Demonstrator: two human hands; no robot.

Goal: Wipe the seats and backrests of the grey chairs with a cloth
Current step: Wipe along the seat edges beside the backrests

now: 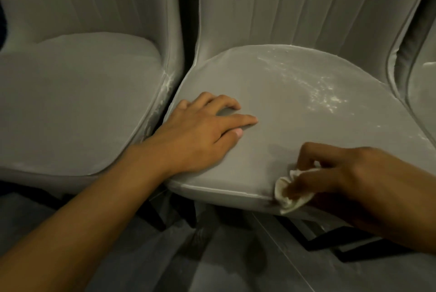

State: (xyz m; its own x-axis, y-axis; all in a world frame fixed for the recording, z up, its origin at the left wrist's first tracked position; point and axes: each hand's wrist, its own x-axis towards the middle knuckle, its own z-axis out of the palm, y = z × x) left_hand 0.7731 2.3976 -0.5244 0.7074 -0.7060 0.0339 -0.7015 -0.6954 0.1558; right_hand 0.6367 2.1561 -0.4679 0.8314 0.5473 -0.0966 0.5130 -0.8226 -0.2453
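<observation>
Centrally, a dusty grey seat is seen; the left hand is laid flat, the right hand pinches a cloth lower right.

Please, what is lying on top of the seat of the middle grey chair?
The left hand rests on the seat; the right hand holds a crumpled cloth at its front edge. White dusty streaks lie toward the back right. The fabric under hands and cloth is hidden.

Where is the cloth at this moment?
Head view, lower right: the white cloth is bunched in the right hand, against the front edge of the middle chair's seat, right of the left hand.
</observation>
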